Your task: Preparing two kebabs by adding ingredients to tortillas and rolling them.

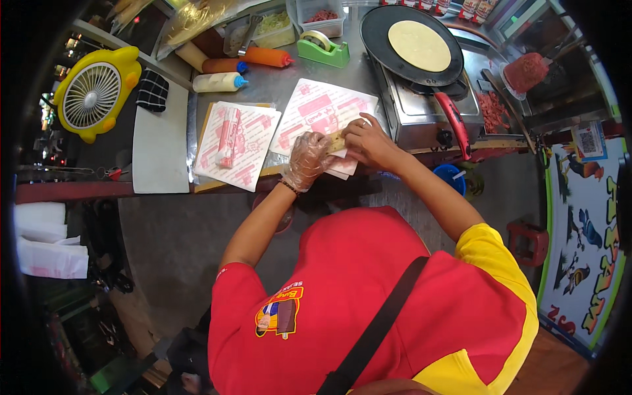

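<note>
A clear plastic glove covers my left hand, whose fingers close on the near left end of a pale, browned rolled flatbread. My bare right hand grips the roll's other end, so most of it is hidden between the hands. Under the roll lie printed red-and-white wrapping sheets at the counter's front edge. Left of them, a finished roll in printed paper rests on another stack of sheets.
A black pan holding a round flatbread sits on the stove; its red handle juts over the front edge. Sauce bottles, a green tape dispenser and food tubs stand behind. A yellow fan is left.
</note>
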`<state>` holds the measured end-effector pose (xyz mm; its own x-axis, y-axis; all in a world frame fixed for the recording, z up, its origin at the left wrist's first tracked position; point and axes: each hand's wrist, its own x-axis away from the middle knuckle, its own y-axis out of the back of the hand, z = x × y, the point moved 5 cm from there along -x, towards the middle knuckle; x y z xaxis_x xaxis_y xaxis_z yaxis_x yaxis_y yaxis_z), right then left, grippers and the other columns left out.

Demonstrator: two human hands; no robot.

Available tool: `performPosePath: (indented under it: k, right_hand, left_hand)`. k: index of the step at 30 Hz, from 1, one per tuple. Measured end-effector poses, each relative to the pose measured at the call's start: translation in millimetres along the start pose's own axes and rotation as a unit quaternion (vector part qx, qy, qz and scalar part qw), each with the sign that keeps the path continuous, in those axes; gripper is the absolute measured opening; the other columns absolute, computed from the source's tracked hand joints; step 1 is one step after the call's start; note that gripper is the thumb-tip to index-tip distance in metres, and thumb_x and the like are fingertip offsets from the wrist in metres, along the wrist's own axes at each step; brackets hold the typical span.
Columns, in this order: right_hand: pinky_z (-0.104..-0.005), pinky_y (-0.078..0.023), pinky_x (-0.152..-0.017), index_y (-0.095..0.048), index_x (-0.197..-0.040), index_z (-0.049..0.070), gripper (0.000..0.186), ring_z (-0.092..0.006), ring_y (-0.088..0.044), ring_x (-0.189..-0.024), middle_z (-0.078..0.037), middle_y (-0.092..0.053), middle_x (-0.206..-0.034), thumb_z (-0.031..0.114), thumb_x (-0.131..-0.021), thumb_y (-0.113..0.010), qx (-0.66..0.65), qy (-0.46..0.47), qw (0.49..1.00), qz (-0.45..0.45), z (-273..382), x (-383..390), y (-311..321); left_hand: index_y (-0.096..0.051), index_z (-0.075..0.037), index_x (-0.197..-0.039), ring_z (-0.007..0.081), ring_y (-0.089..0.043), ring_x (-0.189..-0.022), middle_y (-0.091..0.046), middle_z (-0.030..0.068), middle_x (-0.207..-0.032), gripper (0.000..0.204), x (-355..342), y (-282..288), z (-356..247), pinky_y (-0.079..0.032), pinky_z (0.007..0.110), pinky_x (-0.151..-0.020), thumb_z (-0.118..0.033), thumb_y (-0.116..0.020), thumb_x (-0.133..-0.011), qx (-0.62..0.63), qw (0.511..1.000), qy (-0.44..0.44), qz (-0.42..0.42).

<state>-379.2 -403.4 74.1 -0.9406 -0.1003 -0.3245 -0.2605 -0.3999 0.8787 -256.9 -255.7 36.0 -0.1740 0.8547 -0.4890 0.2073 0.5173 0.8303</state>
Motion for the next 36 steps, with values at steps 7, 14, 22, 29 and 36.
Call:
performPosePath:
  k: [7,14,22,29,36]
  right_hand:
    - [-0.0614,-0.029,-0.122,-0.067,-0.100,0.008,0.012,-0.0337,-0.067,-0.109,-0.013,-0.071,-0.096,0.019,-0.096,-0.070,-0.065,-0.079,0.995,0.019,-26,-22,-13]
    - [-0.0627,-0.028,-0.123,-0.070,-0.103,0.010,0.018,-0.0364,-0.069,-0.103,-0.015,-0.073,-0.095,0.026,-0.097,-0.071,-0.077,-0.192,0.974,0.096,-50,-43,-19]
    - [-0.0659,-0.019,-0.128,-0.073,-0.126,0.014,0.046,-0.0266,-0.058,-0.131,-0.003,-0.071,-0.124,0.029,-0.083,-0.080,0.112,-0.078,0.988,0.066,-15,-40,-14]
    - [-0.0674,-0.017,-0.128,-0.074,-0.122,0.011,0.049,-0.0300,-0.059,-0.130,-0.006,-0.071,-0.121,0.034,-0.079,-0.079,0.083,-0.121,0.983,0.113,-30,-50,-24]
    - [-0.0651,-0.024,-0.126,-0.074,-0.123,0.013,0.040,-0.0292,-0.061,-0.127,-0.008,-0.072,-0.115,0.023,-0.084,-0.078,0.014,-0.055,0.996,0.064,-19,-56,-29]
  left_hand:
    - [-0.063,-0.007,-0.110,0.0358,-0.064,-0.090,-0.065,0.0148,-0.094,0.027,-4,-9,22,-0.051,0.048,-0.079,-0.026,-0.075,-0.094,0.041,0.998,-0.035,0.011]
    - [-0.059,-0.006,-0.110,0.0476,-0.066,-0.092,-0.068,0.0231,-0.095,0.014,-32,-21,55,-0.051,0.056,-0.078,-0.017,-0.063,-0.102,0.176,0.975,0.050,0.124]
    - [-0.063,-0.003,-0.114,0.0455,-0.067,-0.098,-0.069,0.0220,-0.105,0.019,-51,-37,90,-0.053,0.051,-0.087,-0.016,-0.063,-0.100,0.163,0.973,0.014,0.162]
    - [-0.057,0.004,-0.141,0.0356,-0.072,-0.105,-0.073,0.0211,-0.114,0.060,-52,-20,67,-0.056,0.043,-0.093,-0.027,-0.079,-0.094,0.334,0.909,0.169,0.185]
    - [-0.059,0.006,-0.142,0.0356,-0.068,-0.122,-0.069,0.0252,-0.132,0.060,-23,-9,75,-0.053,0.042,-0.106,-0.031,-0.076,-0.098,0.309,0.928,0.143,0.151]
